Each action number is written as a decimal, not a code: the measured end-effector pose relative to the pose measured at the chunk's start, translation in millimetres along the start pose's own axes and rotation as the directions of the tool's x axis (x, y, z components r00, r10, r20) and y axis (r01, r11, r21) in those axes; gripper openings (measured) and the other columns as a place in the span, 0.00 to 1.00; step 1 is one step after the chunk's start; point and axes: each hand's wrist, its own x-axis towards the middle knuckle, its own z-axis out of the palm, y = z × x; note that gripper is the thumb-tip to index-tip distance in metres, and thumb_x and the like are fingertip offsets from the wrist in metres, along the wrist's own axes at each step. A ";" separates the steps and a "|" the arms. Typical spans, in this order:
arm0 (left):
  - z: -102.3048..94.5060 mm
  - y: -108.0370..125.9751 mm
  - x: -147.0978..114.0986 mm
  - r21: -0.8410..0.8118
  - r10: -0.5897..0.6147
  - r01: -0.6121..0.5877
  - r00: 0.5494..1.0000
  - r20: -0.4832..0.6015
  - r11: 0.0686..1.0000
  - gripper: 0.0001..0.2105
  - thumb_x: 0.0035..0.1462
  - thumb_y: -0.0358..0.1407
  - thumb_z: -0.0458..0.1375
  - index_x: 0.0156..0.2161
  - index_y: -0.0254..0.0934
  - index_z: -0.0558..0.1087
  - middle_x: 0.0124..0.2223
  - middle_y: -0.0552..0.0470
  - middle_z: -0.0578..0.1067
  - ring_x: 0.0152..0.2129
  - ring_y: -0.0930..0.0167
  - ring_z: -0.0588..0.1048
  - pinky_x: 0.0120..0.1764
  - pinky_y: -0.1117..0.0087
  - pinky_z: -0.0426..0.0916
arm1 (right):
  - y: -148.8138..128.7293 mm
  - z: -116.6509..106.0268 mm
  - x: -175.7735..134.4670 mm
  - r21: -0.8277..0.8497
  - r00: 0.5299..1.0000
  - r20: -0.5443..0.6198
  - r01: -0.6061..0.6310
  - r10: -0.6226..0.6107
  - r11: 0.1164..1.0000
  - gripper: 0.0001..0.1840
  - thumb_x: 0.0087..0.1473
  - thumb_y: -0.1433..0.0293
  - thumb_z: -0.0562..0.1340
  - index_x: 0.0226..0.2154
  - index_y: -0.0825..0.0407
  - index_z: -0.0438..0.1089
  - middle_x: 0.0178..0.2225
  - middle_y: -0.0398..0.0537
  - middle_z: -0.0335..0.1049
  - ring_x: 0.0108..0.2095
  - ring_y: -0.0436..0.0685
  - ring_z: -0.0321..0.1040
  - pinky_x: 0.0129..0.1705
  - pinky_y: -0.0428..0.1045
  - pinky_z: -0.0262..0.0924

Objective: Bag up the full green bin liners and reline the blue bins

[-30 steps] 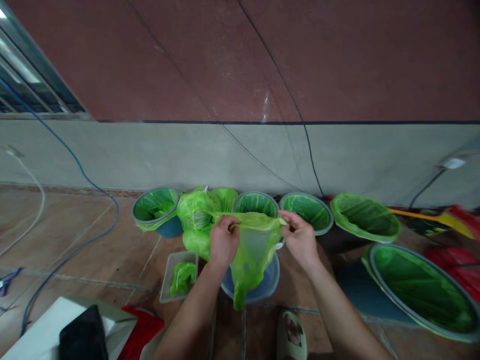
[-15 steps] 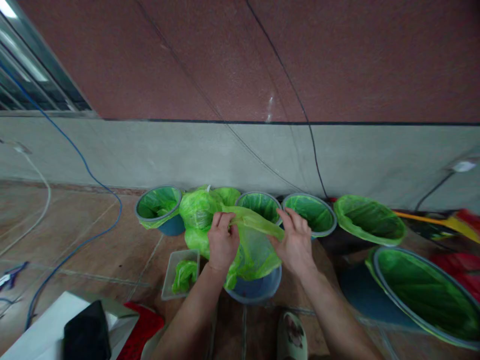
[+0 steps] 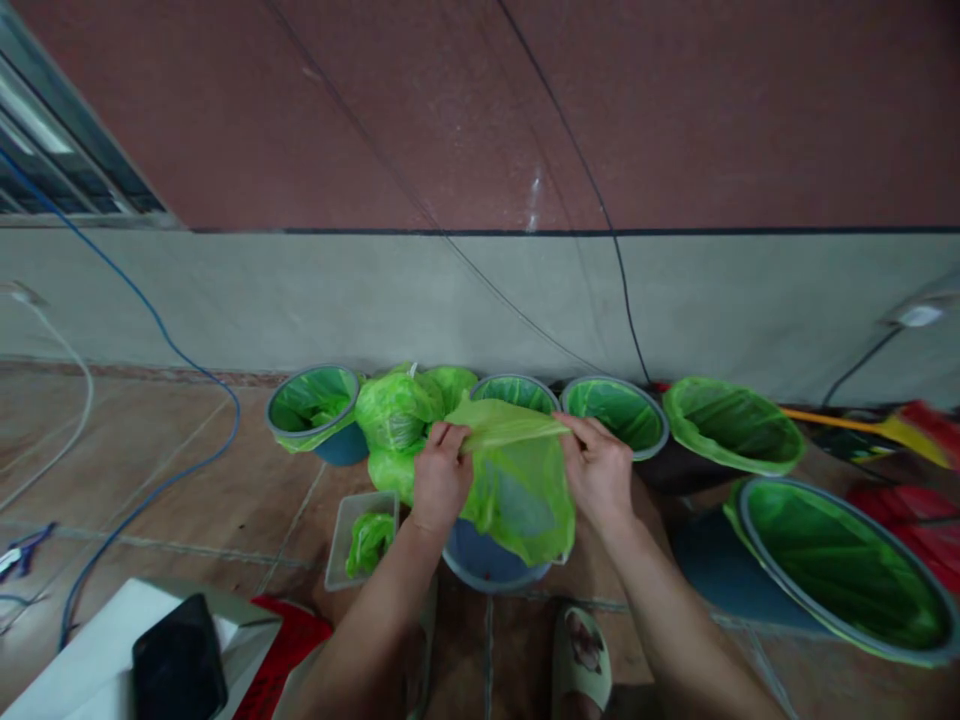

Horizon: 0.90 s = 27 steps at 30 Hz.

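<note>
A thin green plastic bag [image 3: 525, 490] is stretched between my two hands, its top edge pulled nearly level. My left hand [image 3: 442, 475] is closed on one end of that edge, and my right hand [image 3: 600, 465] pinches the other. The bag hangs partly over a bluish plastic basin [image 3: 491, 560] on the floor, hiding its back part. Left of the basin stands a clear square tub [image 3: 337, 545] with a crumpled green bag [image 3: 369, 543] inside. Full green bags [image 3: 397, 410] are heaped just behind my left hand.
Bins lined with green bags stand along the wall: one at left [image 3: 315, 400], another behind my right hand [image 3: 615, 415], and one more at right [image 3: 735, 425]. A large lined bin [image 3: 847, 570] is nearest on the right. A blue cable [image 3: 161, 325] crosses the floor. A phone [image 3: 180, 660] lies on a white box [image 3: 105, 650].
My right hand has moved slightly right, with its fingers now closed on the bag's edge. The bag is spread wider and its edge is tauter. The view has shifted a little.
</note>
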 end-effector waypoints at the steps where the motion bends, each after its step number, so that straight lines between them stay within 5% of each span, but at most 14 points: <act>1: -3.6 -4.0 2.1 0.024 -0.031 0.031 1.000 -0.005 0.999 0.15 0.52 0.22 0.53 0.42 0.38 0.75 0.41 0.49 0.75 0.37 0.69 0.76 0.42 0.71 0.71 | 4.4 -4.1 2.1 0.013 0.999 -0.045 -0.031 0.031 0.999 0.17 0.58 0.68 0.55 0.41 0.53 0.79 0.36 0.50 0.78 0.36 0.56 0.74 0.41 0.49 0.66; 12: -34.8 -26.5 15.5 0.226 -0.274 0.270 0.962 -0.013 0.936 0.17 0.52 0.27 0.55 0.46 0.40 0.78 0.44 0.48 0.80 0.38 0.67 0.78 0.41 0.72 0.69 | 44.3 -28.8 7.0 0.111 0.892 -0.315 -0.305 0.325 0.946 0.20 0.55 0.61 0.60 0.42 0.56 0.79 0.38 0.56 0.79 0.38 0.62 0.76 0.44 0.55 0.68; 16: -44.1 -39.6 19.3 0.235 -0.363 0.364 0.930 -0.050 0.901 0.18 0.49 0.25 0.54 0.44 0.39 0.79 0.44 0.47 0.80 0.39 0.64 0.78 0.41 0.69 0.70 | 63.5 -40.7 13.6 0.234 0.769 -0.473 -0.362 0.431 0.903 0.20 0.50 0.61 0.63 0.40 0.59 0.79 0.36 0.58 0.78 0.37 0.63 0.75 0.43 0.57 0.69; 19: -51.0 -50.0 22.4 0.192 -0.429 0.432 0.901 -0.060 0.881 0.19 0.48 0.25 0.54 0.43 0.38 0.80 0.44 0.46 0.80 0.40 0.61 0.78 0.42 0.66 0.71 | 81.6 -49.1 17.5 0.386 0.650 -0.535 -0.380 0.539 0.841 0.21 0.47 0.61 0.65 0.40 0.59 0.79 0.34 0.57 0.78 0.29 0.60 0.73 0.33 0.55 0.70; 27: -39.2 -69.8 25.1 -0.314 -0.487 0.468 0.873 0.022 0.826 0.22 0.40 0.25 0.52 0.41 0.34 0.80 0.39 0.47 0.82 0.37 0.64 0.79 0.43 0.65 0.72 | 108.8 -48.7 8.4 0.332 0.680 -0.457 -0.468 0.574 0.819 0.21 0.46 0.65 0.62 0.42 0.56 0.78 0.31 0.52 0.77 0.24 0.53 0.68 0.27 0.50 0.66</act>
